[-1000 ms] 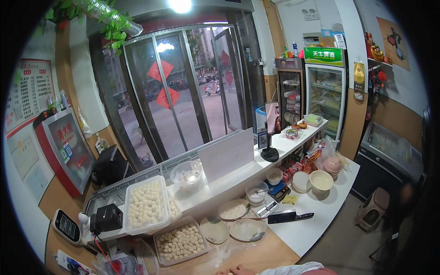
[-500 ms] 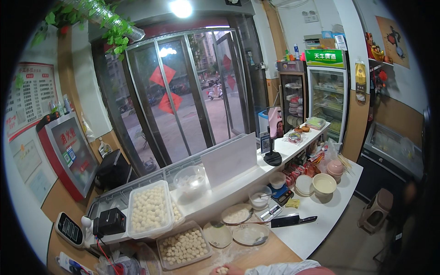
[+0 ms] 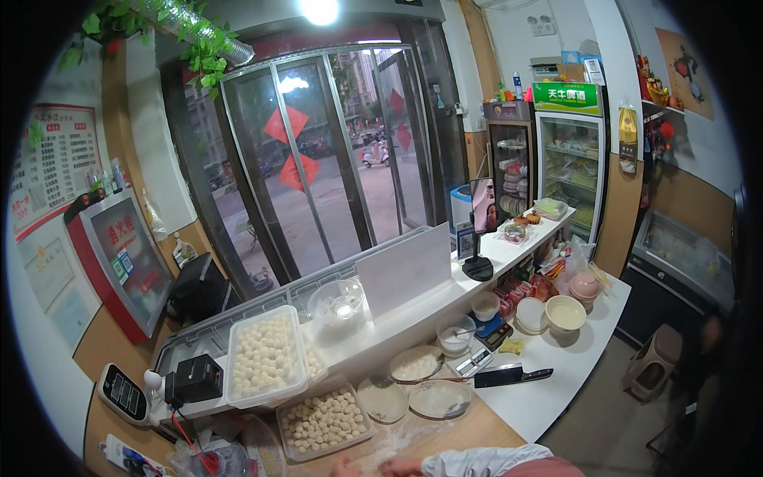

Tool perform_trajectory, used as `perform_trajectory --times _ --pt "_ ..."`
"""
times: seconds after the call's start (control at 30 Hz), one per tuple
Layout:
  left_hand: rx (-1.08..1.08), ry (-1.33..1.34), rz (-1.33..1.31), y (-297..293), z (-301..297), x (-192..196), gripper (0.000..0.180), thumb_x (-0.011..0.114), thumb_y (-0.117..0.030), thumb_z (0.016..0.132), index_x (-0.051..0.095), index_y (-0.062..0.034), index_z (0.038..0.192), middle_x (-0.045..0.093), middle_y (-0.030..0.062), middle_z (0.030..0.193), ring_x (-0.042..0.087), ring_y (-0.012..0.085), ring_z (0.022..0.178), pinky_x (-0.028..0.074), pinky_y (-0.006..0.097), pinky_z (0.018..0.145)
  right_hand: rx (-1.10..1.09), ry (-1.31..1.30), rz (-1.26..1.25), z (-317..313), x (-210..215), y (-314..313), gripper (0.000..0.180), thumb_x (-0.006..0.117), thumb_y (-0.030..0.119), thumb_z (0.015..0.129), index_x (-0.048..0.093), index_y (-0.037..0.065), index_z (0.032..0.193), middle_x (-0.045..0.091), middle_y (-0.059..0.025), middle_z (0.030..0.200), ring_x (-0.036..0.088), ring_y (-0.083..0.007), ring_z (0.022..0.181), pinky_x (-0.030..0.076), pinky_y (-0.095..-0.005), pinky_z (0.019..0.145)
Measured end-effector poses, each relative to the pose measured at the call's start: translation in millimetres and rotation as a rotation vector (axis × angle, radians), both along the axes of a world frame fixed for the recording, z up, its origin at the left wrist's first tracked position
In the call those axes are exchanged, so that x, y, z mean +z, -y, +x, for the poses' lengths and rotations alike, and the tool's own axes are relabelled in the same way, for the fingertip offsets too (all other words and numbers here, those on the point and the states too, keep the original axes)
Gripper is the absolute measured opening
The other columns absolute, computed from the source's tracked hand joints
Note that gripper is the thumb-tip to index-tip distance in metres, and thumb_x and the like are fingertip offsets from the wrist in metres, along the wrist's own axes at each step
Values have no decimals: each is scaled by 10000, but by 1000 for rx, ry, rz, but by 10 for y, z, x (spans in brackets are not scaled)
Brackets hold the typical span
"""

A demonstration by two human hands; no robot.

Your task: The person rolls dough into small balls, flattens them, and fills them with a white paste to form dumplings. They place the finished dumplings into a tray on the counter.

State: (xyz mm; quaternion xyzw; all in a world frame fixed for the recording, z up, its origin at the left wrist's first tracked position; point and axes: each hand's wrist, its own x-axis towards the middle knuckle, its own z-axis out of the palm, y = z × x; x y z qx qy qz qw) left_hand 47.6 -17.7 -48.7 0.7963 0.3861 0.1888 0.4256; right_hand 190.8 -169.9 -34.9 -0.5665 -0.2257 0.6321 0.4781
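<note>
At the bottom edge, over a floured wooden board (image 3: 453, 437), my right hand (image 3: 401, 467) reaches in from a pale sleeve. My left hand (image 3: 346, 467) is just to its left, apart from it and mostly cut off by the edge. Both hands are smeared and their fingers are hard to make out, so I cannot see whether either holds anything. Nearest to them is a clear plastic tub (image 3: 370, 433) of small round dough balls (image 3: 326, 420). Beyond the board lie two oval plates, a bare one (image 3: 383, 401) and a patterned one (image 3: 439, 400).
A larger tub (image 3: 300, 350) of dough balls stands on the raised counter. A shallow dish of white powder (image 3: 417, 364) lies behind the plates. To the right are a black cleaver (image 3: 509, 375), a scale (image 3: 475, 363) and a cream bowl (image 3: 565, 315). A phone (image 3: 482, 207) stands on a holder.
My left hand has come into view at the bottom edge. My right hand has shifted slightly right, and the pale lump seen at its fingers no longer shows. The view has tilted slightly.
</note>
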Motion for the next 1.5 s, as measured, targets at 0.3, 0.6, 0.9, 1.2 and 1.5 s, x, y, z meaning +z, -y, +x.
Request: perform_trajectory --times 0.3,0.6,0.9,1.2,1.5 --pt "-326 -82 -88 596 -689 -617 359 610 -160 925 608 -1 1247 686 199 1105 664 302 986 529 407 902 -65 -187 -256 -235 -953 586 167 629 187 908 664 35 968 624 -27 767 579 -137 614 484 -299 535" --pt "198 -157 251 2 -1538 -471 303 626 -179 889 659 -88 1177 693 186 985 641 379 931 512 439 859 225 783 -101 -124 -365 890 144 667 153 755 710 81 872 712 -132 845 680 -300 799 522 -403 719" --pt "231 -133 519 6 -1969 -1122 287 674 -178 809 680 -74 1077 624 170 1024 560 378 996 446 476 882 253 1028 -45 -288 131 1035 271 647 231 817 717 106 1047 703 -195 1031 673 -339 993 513 -426 878" --pt "233 -154 429 7 -1747 -907 178 646 -211 850 659 -55 935 615 192 885 568 410 853 471 495 808 -233 1175 -532 571 24 1693 201 574 107 831 726 61 955 721 -179 924 707 -343 840 554 -432 735" --pt "199 -343 266 -87 -1527 -671 307 672 -254 822 661 -16 1014 656 199 922 634 386 853 504 488 775 -168 -324 -75 59 -219 1502 257 677 220 905 707 26 1072 712 -71 928 658 -136 822 532 -264 723"
